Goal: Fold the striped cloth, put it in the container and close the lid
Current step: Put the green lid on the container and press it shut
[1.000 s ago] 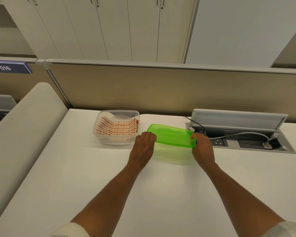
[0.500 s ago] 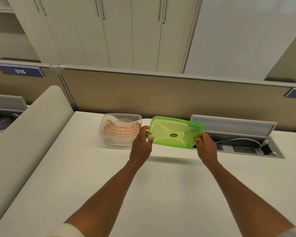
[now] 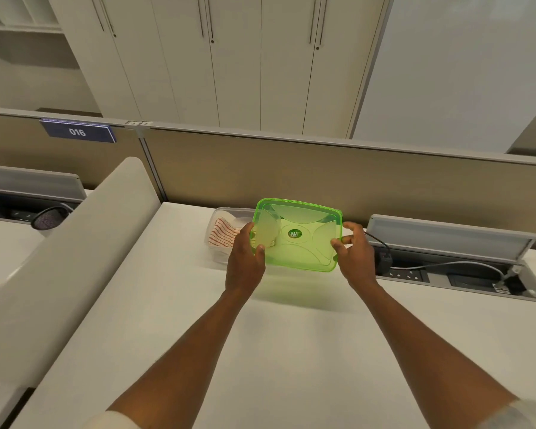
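Note:
A translucent green lid (image 3: 304, 243) hangs in the air above the white desk, tilted so its top faces me. My left hand (image 3: 245, 258) grips its left edge and my right hand (image 3: 355, 257) pinches its right edge. Behind the lid's left part stands a clear plastic container (image 3: 212, 224) with the folded red-and-white striped cloth (image 3: 222, 235) lying inside. The lid and my left hand hide the container's right half.
An open cable tray (image 3: 446, 274) with sockets, a black plug and a grey cable is sunk into the desk at the right. A beige partition (image 3: 291, 174) runs along the desk's far edge. A padded divider (image 3: 75, 258) borders the left side.
Both hands have lifted the green lid off the desk, tilted it up toward me and carried it left, so it now overlaps the container.

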A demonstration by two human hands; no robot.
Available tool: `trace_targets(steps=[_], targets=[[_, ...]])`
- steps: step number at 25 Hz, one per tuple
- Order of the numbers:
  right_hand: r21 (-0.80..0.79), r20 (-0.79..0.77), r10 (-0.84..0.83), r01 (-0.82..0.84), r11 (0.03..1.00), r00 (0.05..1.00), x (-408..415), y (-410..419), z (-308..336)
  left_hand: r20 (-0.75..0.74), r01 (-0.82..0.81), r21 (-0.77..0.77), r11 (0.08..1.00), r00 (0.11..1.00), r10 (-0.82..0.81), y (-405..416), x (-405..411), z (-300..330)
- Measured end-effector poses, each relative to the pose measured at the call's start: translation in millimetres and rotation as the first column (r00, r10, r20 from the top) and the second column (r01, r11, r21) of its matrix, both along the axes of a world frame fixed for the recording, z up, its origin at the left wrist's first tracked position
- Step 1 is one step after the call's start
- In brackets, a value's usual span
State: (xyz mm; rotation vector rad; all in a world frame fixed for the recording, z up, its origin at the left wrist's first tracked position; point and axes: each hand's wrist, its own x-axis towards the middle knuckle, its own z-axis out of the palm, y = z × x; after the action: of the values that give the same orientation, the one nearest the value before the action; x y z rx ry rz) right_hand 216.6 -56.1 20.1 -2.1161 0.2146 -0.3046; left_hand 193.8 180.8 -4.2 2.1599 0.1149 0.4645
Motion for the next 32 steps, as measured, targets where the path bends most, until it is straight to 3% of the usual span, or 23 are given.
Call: trace_targets(steps=[8,14,21,32], targets=[[-0.037,-0.017,0.155,-0.155,0.987,0.988,27.9,82.3,-5.9,-0.098,-0.106,0.184,0.977,0.987,0.125,74.1,23.7,9.8],[-0.141,-0.099,0.181,-0.194,0.971,0.979,55.1,125.3,-17.0,-0.196,-0.188,0.419,0.888,0.936,0.291,94.3,44.1,0.3],[-0.241,-0.230,0.114,-0.170,0.955,0.967,75.8,145.5,-30.5,-0.324,-0.149,0.244,0.958,0.919,0.226,112.4,62.0,-19.1],[-0.286,-0.291,0.114,-0.200,0.937,0.950,86.7,143.1,-42.7,-0.344,-0.109,0.331,0.937,0.911,0.227,109.3,67.9,-30.7]])
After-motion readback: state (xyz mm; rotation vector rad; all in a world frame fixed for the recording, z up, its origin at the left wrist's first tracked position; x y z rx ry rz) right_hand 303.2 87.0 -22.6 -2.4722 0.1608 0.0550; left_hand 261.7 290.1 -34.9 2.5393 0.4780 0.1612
